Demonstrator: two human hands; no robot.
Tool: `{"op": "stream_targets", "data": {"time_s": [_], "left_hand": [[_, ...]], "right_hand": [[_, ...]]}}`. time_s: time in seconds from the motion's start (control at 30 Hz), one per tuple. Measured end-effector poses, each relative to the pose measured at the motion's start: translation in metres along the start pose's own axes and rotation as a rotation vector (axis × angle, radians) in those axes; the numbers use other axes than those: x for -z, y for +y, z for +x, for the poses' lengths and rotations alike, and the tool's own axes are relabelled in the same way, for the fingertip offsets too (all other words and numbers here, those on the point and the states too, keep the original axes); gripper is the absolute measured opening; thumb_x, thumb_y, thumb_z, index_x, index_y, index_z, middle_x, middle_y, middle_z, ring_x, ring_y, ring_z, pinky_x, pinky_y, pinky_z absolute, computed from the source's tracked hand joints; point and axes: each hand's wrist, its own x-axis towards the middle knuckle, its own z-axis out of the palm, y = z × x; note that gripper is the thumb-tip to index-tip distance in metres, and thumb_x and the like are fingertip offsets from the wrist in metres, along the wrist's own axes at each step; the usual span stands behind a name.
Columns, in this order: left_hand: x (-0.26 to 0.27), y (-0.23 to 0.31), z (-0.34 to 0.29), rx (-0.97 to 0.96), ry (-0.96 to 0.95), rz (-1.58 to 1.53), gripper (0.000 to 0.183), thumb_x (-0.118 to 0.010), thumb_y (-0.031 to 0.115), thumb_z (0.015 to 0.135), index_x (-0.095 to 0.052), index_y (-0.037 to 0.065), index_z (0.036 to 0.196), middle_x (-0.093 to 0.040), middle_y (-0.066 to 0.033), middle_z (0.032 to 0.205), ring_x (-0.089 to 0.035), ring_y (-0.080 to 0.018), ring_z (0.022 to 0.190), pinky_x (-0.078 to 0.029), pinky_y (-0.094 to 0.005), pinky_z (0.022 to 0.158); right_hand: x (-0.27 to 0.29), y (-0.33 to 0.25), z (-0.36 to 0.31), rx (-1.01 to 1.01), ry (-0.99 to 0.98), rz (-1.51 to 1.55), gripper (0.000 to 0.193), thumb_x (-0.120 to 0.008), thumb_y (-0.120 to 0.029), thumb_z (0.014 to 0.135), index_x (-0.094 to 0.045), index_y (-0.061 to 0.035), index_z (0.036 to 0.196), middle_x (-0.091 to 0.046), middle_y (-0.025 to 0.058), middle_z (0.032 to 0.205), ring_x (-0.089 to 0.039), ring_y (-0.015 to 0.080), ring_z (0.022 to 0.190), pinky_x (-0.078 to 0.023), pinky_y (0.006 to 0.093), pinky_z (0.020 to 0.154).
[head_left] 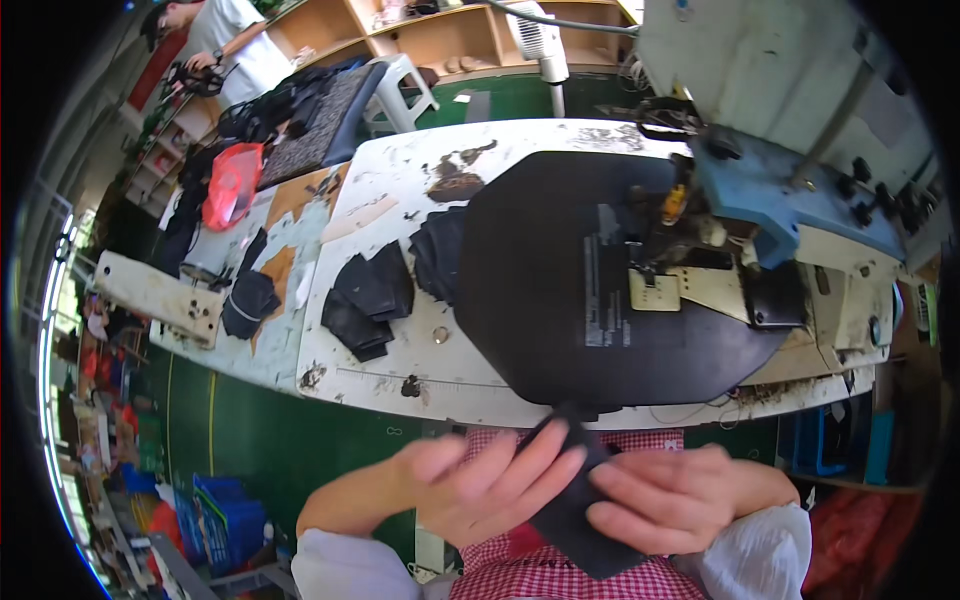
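Note:
A piece of black fabric (585,522) is held between my two hands, low in front of the checked apron and just off the table's near edge. My left hand (500,480), blurred by motion, has its fingers bent against the fabric's upper left side. Closed on its right edge is my right hand (665,495), fingers lying over the cloth. Beyond my hands stands a sewing machine with a blue head (780,190), its needle area above a metal plate (655,290). A large black octagonal board (540,290) surrounds that plate.
Stacked dark fabric pieces (370,295) lie left of the board, near a small round metal object (440,335). Further left are a bundled dark piece (250,303) and a red plastic bag (233,185). A person (235,50) stands at the far left; a white stool (400,90) is behind the table.

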Motion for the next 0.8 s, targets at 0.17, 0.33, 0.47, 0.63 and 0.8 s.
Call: {"op": "stream_targets", "data": {"time_s": [0.17,0.33,0.47,0.63,0.8], "left_hand": [[-0.057,-0.041,0.072,0.164,0.022,-0.417,0.045,-0.061,0.003,0.07,-0.067,-0.001,0.114,-0.066,-0.0133,0.118,-0.061,-0.0294,0.104,-0.051,-0.0394,0.084],[-0.062,-0.048,0.076,0.178,-0.127,-0.414,0.059,-0.064,-0.006,0.059,-0.064,-0.004,0.119,-0.063,-0.0168,0.123,-0.06,-0.0341,0.109,-0.053,-0.0411,0.091],[-0.066,-0.046,0.079,0.195,-0.129,-0.388,0.06,-0.064,-0.006,0.06,-0.063,-0.004,0.12,-0.063,-0.0164,0.123,-0.06,-0.0338,0.109,-0.054,-0.0409,0.092],[-0.07,-0.049,0.083,0.188,-0.139,-0.426,0.062,-0.063,-0.007,0.06,-0.063,-0.004,0.122,-0.063,-0.0159,0.125,-0.06,-0.0334,0.11,-0.053,-0.0406,0.093],[-0.07,-0.047,0.085,0.207,-0.14,-0.416,0.062,-0.062,-0.008,0.06,-0.062,-0.005,0.121,-0.062,-0.0169,0.125,-0.059,-0.0343,0.11,-0.053,-0.0414,0.094]], "right_hand": [[0.015,0.028,0.004,-0.528,-0.119,-0.207,0.043,-0.066,-0.008,0.069,-0.067,0.0032,0.111,-0.066,0.0173,0.108,-0.068,0.029,0.084,-0.058,0.0358,0.072],[0.012,0.036,-0.004,-0.616,-0.111,-0.106,0.045,-0.065,-0.004,0.068,-0.066,0.002,0.113,-0.064,0.0154,0.114,-0.067,0.0293,0.09,-0.057,0.0371,0.076],[0.01,0.041,-0.005,-0.631,-0.072,-0.095,0.05,-0.068,-0.001,0.065,-0.065,0.0018,0.114,-0.064,0.0169,0.115,-0.066,0.0327,0.092,-0.056,0.0399,0.08],[0.009,0.038,-0.006,-0.658,-0.064,-0.132,0.053,-0.069,0.0,0.062,-0.065,0.0017,0.115,-0.064,0.0172,0.116,-0.065,0.0346,0.095,-0.056,0.0407,0.082],[0.009,0.04,-0.005,-0.667,-0.109,-0.123,0.055,-0.069,0.002,0.059,-0.064,0.0015,0.114,-0.064,0.0171,0.117,-0.063,0.0348,0.101,-0.055,0.0412,0.085]]}}
